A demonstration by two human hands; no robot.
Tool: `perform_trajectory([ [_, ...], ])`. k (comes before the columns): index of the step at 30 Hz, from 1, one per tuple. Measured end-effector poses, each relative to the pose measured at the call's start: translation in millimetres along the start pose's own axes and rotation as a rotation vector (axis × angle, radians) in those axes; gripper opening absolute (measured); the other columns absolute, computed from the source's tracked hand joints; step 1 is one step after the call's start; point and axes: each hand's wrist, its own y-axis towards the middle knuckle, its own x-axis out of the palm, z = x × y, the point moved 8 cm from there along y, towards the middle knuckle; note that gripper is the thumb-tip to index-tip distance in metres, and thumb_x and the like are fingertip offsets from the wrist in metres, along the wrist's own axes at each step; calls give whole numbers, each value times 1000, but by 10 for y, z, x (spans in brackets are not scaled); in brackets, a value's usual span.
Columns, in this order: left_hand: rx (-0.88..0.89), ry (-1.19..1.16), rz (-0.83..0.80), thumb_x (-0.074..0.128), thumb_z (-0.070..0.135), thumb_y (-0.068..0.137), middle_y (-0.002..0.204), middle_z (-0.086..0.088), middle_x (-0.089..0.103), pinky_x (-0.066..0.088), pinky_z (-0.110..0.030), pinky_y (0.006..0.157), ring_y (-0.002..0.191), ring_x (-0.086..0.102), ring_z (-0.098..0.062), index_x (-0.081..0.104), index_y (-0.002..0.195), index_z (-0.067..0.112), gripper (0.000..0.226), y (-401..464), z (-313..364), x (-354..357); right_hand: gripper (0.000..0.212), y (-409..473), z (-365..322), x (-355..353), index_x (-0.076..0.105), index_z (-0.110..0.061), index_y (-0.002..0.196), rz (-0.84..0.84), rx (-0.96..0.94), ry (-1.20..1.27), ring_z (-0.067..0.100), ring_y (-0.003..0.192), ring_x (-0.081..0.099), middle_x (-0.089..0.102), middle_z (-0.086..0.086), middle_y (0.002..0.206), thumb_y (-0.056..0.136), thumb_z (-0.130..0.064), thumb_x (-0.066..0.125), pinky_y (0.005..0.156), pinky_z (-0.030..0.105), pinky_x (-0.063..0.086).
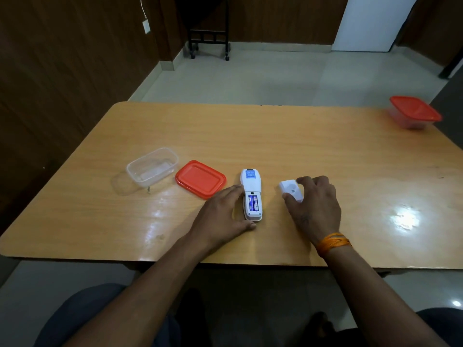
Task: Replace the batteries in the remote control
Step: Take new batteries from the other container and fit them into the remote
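A white remote control (251, 186) lies face down on the wooden table (275, 141), its battery bay uncovered. Two blue batteries (253, 202) sit side by side in the bay. My left hand (223, 211) holds the remote's near end, fingers along its left side and thumb at its bottom edge. To the right, the white battery cover (290, 189) lies on the table. My right hand (315, 204) pinches it between thumb and fingers.
A clear plastic container (152, 167) stands uncovered left of the remote, with its red lid (200, 179) flat beside it. A second container with a red lid (414, 112) stands at the table's far right corner. The table's near edge runs just before my forearms.
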Motion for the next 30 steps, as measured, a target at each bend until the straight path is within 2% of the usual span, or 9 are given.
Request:
perform_trajectory([
  [3, 9, 20, -24, 88, 50, 75, 166, 4, 42, 25, -20, 119, 151, 38, -12, 41, 160, 23, 101, 12, -11, -23, 51, 33, 25, 85, 61, -17, 130, -88, 21, -16, 33, 113, 54, 60, 12, 120, 90, -46, 70, 77, 39, 50],
  [9, 21, 21, -16, 87, 48, 76, 155, 0, 56, 32, -19, 110, 141, 50, -15, 50, 155, 19, 92, 24, 4, -51, 40, -72, -131, 25, 68, -18, 120, -5, 2, 154, 30, 90, 66, 71, 10, 101, 86, -39, 75, 73, 34, 47],
  [15, 47, 101, 30, 82, 53, 82, 145, -6, 65, 41, -32, 109, 132, 58, -23, 55, 150, 13, 83, 5, 37, -6, 40, -315, -451, -59, 75, -25, 117, 24, -40, 309, 24, 88, 69, 75, 5, 96, 82, -44, 82, 74, 32, 50],
  [18, 52, 97, 24, 78, 54, 83, 140, -7, 68, 48, -38, 105, 125, 63, -25, 59, 146, 12, 78, 27, 9, 34, 42, -421, -632, 23, 74, -26, 121, -34, -105, 251, 25, 90, 66, 70, 5, 96, 83, -44, 80, 71, 29, 39],
  [20, 56, 85, 2, 78, 48, 86, 146, -5, 63, 46, -37, 109, 131, 59, -24, 55, 149, 15, 75, 64, -6, 18, 44, -469, -712, 59, 72, -25, 125, -47, -133, 206, 24, 87, 64, 65, 4, 94, 86, -45, 76, 69, 28, 35],
  [22, 53, 44, -57, 80, 39, 86, 157, -3, 53, 36, -33, 116, 142, 49, -22, 47, 156, 19, 80, 111, -53, 3, 45, -494, -754, 64, 71, -23, 128, -38, -142, 174, 23, 81, 61, 60, 2, 90, 89, -45, 73, 67, 28, 33],
  [25, 52, 30, -119, 75, 20, 89, 167, 1, 40, 23, -28, 123, 153, 34, -19, 40, 160, 22, 79, 174, -134, -21, 47, -511, -797, 73, 69, -20, 132, -53, -143, 135, 24, 82, 61, 62, 5, 95, 91, -44, 71, 68, 28, 34],
  [27, 66, 37, -126, 66, 7, 91, 168, 3, 38, 22, -28, 125, 154, 32, -18, 41, 160, 22, 75, 201, -155, -11, 48, -523, -815, 68, 69, -20, 132, -59, -143, 128, 25, 82, 62, 63, 7, 97, 91, -44, 71, 68, 29, 35],
  [30, 95, 57, -126, 60, 1, 93, 168, 4, 37, 24, -31, 126, 155, 34, -19, 43, 159, 21, 71, 219, -151, 20, 49, -535, -831, 73, 68, -20, 133, -62, -140, 117, 23, 81, 61, 62, 6, 97, 91, -45, 71, 68, 29, 35],
])
